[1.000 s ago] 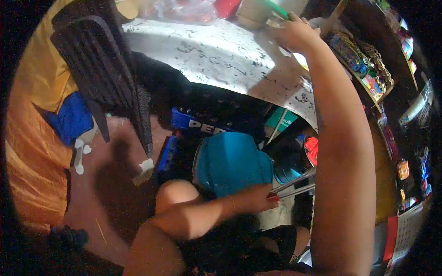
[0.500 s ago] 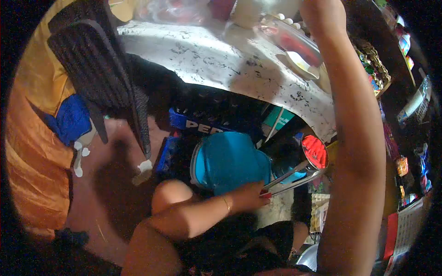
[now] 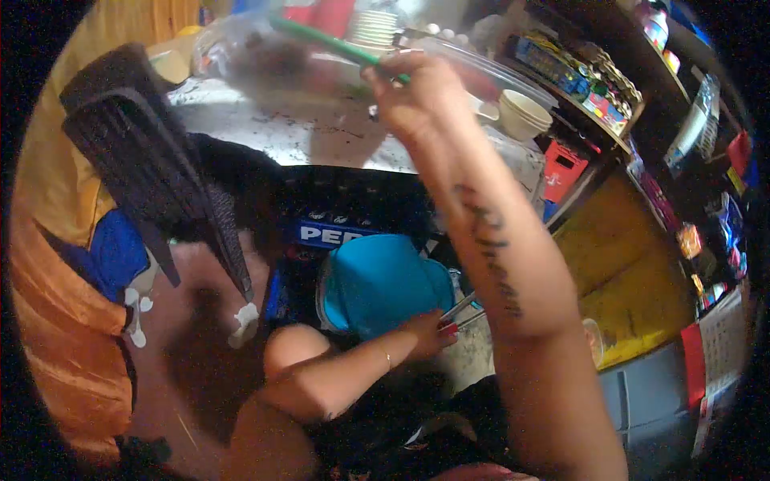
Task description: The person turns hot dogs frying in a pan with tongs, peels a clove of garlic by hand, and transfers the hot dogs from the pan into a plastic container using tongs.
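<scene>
My right hand (image 3: 417, 88) is raised over the white speckled table (image 3: 241, 120), its fingers closed round a long green stick-like handle (image 3: 329, 44). The far end of the handle is blurred. Lower down, near my knee and beside the teal container (image 3: 381, 280), my left hand (image 3: 429, 333) grips the red-ended metal tongs (image 3: 461, 306). My right forearm hides the far end of the tongs. Stacked pale bowls (image 3: 525, 114) stand on the table to the right of my right hand.
A dark plastic chair (image 3: 128, 144) leans at the left by orange cloth (image 3: 64, 337). Under the table is a blue crate (image 3: 321, 234). Stacked cups (image 3: 373, 30) and plastic bags stand at the back. Shelves of packets (image 3: 577, 76) line the right.
My right hand has swung left across the table with the green handle. My left hand still holds the tongs, whose far end and the red contents near it are now hidden. The view has shifted.
</scene>
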### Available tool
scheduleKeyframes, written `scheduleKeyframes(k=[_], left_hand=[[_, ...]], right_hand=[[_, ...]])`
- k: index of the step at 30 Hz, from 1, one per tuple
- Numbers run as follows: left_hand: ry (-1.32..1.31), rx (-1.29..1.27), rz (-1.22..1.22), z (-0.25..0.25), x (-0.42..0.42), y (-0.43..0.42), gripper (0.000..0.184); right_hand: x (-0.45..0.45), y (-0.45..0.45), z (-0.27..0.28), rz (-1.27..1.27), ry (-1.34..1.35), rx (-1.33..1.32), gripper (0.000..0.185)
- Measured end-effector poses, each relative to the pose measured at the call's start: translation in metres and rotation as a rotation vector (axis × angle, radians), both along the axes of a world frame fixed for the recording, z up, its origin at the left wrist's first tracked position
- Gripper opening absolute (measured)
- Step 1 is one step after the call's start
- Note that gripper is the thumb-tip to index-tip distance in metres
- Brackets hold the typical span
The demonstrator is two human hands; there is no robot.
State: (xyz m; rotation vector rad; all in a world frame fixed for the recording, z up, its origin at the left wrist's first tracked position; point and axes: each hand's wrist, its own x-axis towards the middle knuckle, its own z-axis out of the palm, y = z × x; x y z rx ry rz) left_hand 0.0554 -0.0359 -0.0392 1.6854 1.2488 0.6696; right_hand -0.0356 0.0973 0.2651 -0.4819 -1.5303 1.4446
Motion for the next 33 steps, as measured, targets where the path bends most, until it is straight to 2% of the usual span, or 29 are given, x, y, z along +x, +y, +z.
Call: scheduleKeyframes(k=[2,3,5,8,12,16,18,19,22,25,28,33], left_hand=[[0.057,0.009,-0.002,0.002,-0.001,0.001,0.053],[0.089,0.040,0.000,-0.010,0.001,0.005,0.053],[0.122,0.055,0.005,-0.022,0.003,0.009,0.054],[0.104,0.022,0.006,-0.021,0.002,0.011,0.054],[0.121,0.019,-0.002,-0.014,-0.002,0.009,0.053],[0.139,0.067,0.029,-0.007,-0.004,0.001,0.049],[0.080,0.093,0.023,-0.021,-0.004,0.002,0.047],[0.051,0.107,0.019,-0.021,-0.004,0.001,0.046],[0.052,0.070,0.020,-0.001,-0.005,-0.005,0.045],[0.074,0.075,0.024,-0.003,-0.002,-0.003,0.045],[0.070,0.054,0.003,0.000,0.000,-0.003,0.046],[0.111,0.079,-0.023,0.001,-0.001,-0.003,0.046]], right_hand=[[0.002,0.003,-0.011,-0.154,-0.433,0.376,0.010],[0.000,0.001,-0.016,-0.225,-0.538,0.486,0.011],[-0.009,0.004,-0.028,-0.353,-0.432,0.479,0.015],[-0.023,0.020,-0.050,-0.390,-0.020,0.156,0.032],[-0.007,0.006,-0.047,-0.525,-0.152,0.179,0.060],[0.023,-0.021,-0.032,-0.597,-0.294,0.485,0.047],[0.051,-0.031,-0.017,-0.669,-0.509,0.821,0.038],[0.061,-0.031,-0.013,-0.841,-0.598,1.047,0.034],[0.087,-0.009,-0.004,-1.135,-0.980,1.440,0.035],[0.100,0.008,-0.002,-1.086,-1.230,1.458,0.033],[0.098,0.012,0.001,-0.948,-1.331,1.327,0.023],[0.089,0.016,0.003,-0.955,-1.181,1.381,0.026]])
